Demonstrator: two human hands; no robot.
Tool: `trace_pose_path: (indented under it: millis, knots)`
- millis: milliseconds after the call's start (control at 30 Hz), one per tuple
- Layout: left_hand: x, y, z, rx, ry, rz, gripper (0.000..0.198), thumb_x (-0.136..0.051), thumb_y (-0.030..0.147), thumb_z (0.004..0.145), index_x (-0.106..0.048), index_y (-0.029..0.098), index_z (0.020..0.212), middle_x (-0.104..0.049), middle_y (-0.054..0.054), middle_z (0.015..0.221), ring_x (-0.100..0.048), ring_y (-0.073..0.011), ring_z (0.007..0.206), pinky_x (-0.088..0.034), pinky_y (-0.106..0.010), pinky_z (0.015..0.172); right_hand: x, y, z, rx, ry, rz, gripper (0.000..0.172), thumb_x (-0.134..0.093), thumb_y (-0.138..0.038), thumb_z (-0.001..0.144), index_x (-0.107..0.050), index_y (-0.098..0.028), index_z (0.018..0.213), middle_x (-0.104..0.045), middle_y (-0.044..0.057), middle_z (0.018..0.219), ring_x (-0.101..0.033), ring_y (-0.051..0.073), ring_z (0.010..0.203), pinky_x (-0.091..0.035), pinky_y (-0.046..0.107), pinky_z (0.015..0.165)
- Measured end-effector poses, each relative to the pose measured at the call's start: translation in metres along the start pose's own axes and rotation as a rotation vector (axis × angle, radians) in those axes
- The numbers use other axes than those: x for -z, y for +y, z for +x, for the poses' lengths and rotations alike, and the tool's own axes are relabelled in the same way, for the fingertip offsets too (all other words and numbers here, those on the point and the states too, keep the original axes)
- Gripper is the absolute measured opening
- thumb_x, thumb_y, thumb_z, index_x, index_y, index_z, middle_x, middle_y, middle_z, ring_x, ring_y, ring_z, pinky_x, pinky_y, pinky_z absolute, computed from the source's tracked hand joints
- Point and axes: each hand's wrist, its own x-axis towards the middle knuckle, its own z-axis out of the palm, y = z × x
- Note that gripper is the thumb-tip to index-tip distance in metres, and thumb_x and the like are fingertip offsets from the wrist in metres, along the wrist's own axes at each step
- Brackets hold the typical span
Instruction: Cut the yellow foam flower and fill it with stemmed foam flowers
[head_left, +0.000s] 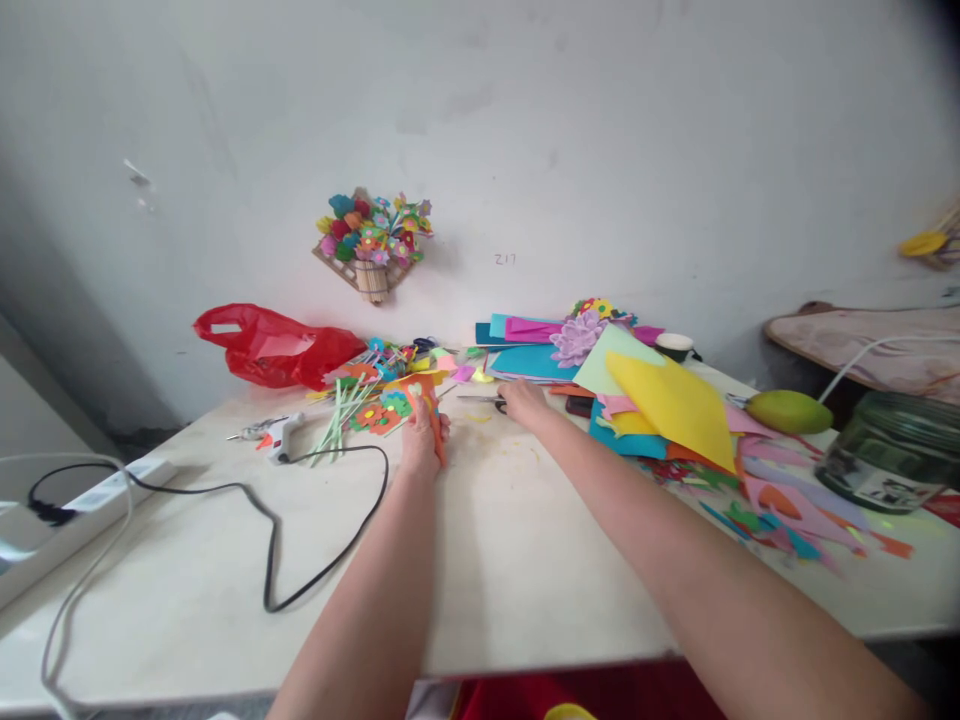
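My left hand (420, 432) is closed around an orange craft sheet piece (439, 440), which sticks out past the fingers. A yellow-orange piece shows just behind it. On the table to the right, my right hand (522, 403) has its fingers at the dark handles of a pair of scissors (478, 399), whose blades point left toward my left hand. Pale green sticks (337, 418) and orange and green flower cut-outs (376, 414) lie left of my left hand. Small pink and yellow scraps (465, 373) lie behind both hands.
A white glue gun (280, 438) with a black cord lies at the left, near a power strip (112, 505) and a red plastic bag (277, 350). Coloured sheets (675, 400), a green fruit (789, 411) and a glass jar (892, 450) stand right. A flower decoration (373, 245) hangs on the wall.
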Motion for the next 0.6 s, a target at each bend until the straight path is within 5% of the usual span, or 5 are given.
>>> trace_pose_path:
  millis: [300,433,533,600]
  knots:
    - [-0.005,-0.003,0.006,-0.020,0.042,0.037,0.066,-0.046,0.080,0.065,-0.053,0.017,0.081,-0.052,0.002,0.048,-0.040,-0.0072,0.036,-0.027,-0.020,0.037,-0.011,-0.002,0.045,0.048,-0.063,0.048,0.028,-0.051,-0.008,0.080,-0.070,-0.016,0.099,-0.070,0.011,0.101,-0.062,0.023,0.099,-0.047,0.028,0.081]
    - [-0.007,-0.003,0.010,-0.026,0.100,0.002,0.067,-0.043,0.081,0.065,-0.053,0.016,0.079,-0.053,0.002,0.048,-0.041,-0.0074,0.036,-0.029,-0.020,0.038,-0.019,-0.020,0.033,0.019,0.040,0.057,0.033,-0.042,-0.014,0.087,-0.065,-0.013,0.110,-0.061,0.016,0.120,-0.049,0.026,0.120,-0.040,0.034,0.095]
    - [-0.010,0.000,0.010,0.013,0.116,-0.016,0.067,-0.039,0.082,0.067,-0.053,0.017,0.078,-0.053,0.001,0.049,-0.042,-0.0084,0.036,-0.029,-0.021,0.037,-0.033,-0.052,0.011,0.140,0.143,0.202,0.040,-0.039,-0.030,0.091,-0.056,-0.015,0.125,-0.053,0.013,0.134,-0.044,0.024,0.125,-0.031,0.037,0.106]
    - [-0.011,0.002,0.008,0.054,0.112,0.017,0.064,-0.038,0.081,0.069,-0.053,0.018,0.075,-0.051,0.002,0.049,-0.041,-0.0087,0.035,-0.030,-0.022,0.036,-0.043,-0.069,-0.001,0.219,0.065,0.276,0.046,-0.032,-0.031,0.093,-0.047,-0.015,0.133,-0.043,0.011,0.143,-0.036,0.023,0.133,-0.023,0.042,0.111]
